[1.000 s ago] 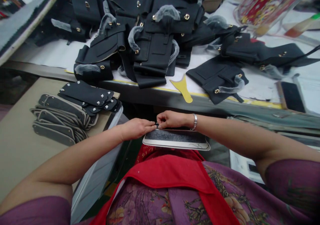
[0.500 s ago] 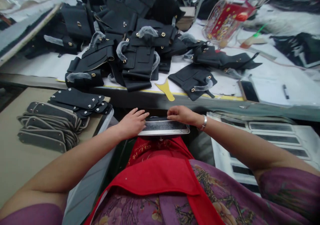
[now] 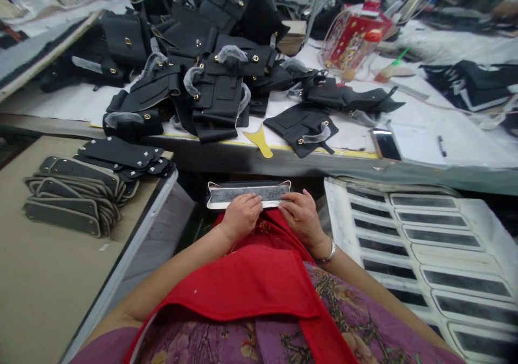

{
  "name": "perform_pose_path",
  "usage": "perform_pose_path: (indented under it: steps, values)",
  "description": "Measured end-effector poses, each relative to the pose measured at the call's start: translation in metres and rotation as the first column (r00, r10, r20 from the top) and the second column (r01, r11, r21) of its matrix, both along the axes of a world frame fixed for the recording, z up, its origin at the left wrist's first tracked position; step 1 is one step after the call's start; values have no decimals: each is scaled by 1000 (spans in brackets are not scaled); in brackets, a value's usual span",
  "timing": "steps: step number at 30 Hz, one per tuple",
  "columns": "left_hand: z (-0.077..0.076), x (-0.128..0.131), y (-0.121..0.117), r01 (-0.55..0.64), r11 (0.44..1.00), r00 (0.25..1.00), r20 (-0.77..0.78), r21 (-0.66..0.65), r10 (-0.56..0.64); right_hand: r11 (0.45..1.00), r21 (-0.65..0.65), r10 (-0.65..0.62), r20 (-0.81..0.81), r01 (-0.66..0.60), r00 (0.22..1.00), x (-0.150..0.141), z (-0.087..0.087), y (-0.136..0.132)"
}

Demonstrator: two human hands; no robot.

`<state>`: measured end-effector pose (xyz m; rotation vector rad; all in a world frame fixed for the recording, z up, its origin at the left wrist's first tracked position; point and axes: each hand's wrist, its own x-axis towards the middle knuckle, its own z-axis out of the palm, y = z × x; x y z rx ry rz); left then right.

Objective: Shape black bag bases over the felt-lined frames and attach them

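From my remote post I have the left hand (image 3: pixel 245 211) grasping the near edge of a long, narrow, white-rimmed piece with a dark grey inlay (image 3: pixel 270 193), its fingers curled over the rim. The right hand (image 3: pixel 301 216) grips the same edge towards the right end, fingers bent; both thumbs are hidden, so I cannot tell how tightly they press. The piece spans both hands, just above the red cloth apron (image 3: pixel 243 283) — two holds apart probably keep it from twisting, and its tilt lets me see the inlay.

Left of the left hand, grey, beige-edged, oblong panels (image 3: pixel 60 215) lie piled, I judge, for reach. Right of the right hand, white-framed strips with dark centres (image 3: pixel 458 240) lie in rows, perhaps so none covers another. Beyond both hands, black leather-like bag parts with gold fittings (image 3: pixel 218 95) are heaped, handles wrapped in clear film — likely against scratches.
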<state>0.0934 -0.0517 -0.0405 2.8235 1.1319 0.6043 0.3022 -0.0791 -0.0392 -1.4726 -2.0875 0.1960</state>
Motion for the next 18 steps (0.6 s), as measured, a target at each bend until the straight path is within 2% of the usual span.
perform_pose_path:
  steps: [7,9,12,14,16,18]
  values:
    - [6,9,-1,-48,999,996,-81,17,49,993,-16,-115,-4,115,993,-16,3,5]
    - [11,12,1,-116,993,989,-89,-14,114,989,-22,-147,-35,147,988,-20,2,8]
    - [20,14,7,-277,947,960,-88,-164,265,968,-58,-251,-161,245,955,-19,-2,11]
    - [24,13,15,-324,900,946,-75,-292,316,912,-196,-400,-229,360,888,-15,-5,11]
    - [25,11,23,-298,868,953,-74,-398,293,795,-427,-555,-224,431,801,-9,-9,11]
    - [25,10,30,-240,851,970,-84,-466,228,663,-660,-621,-220,354,753,-5,-9,10]
